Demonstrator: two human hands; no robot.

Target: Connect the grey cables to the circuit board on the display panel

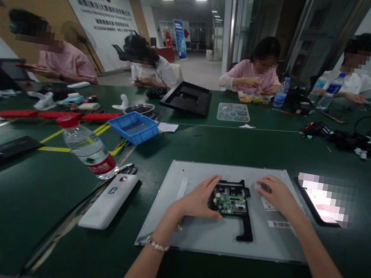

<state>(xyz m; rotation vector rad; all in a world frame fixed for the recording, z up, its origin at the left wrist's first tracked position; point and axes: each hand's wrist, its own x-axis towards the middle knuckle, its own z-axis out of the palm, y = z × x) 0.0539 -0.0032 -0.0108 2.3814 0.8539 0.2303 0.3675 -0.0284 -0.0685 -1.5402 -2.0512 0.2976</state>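
Observation:
A grey metal panel (205,235) lies flat in front of me, with a black plastic bracket (246,230) on it. A green circuit board (234,205) sits in the bracket. My left hand (200,197) rests at the left side of the bracket, thumb and fingers spread around its edge. To the right of the bracket, my right hand (277,195) is over the panel with its fingers closed on a small dark object (264,187) that I cannot make out. White labels (279,225) are stuck on the panel below that hand.
A lit phone (321,199) lies right of the panel. Left are a white power bank (110,200), a tilted water bottle (90,146) and a blue tray (134,128). A black frame (188,98) lies farther back. Several people sit across the table (241,148).

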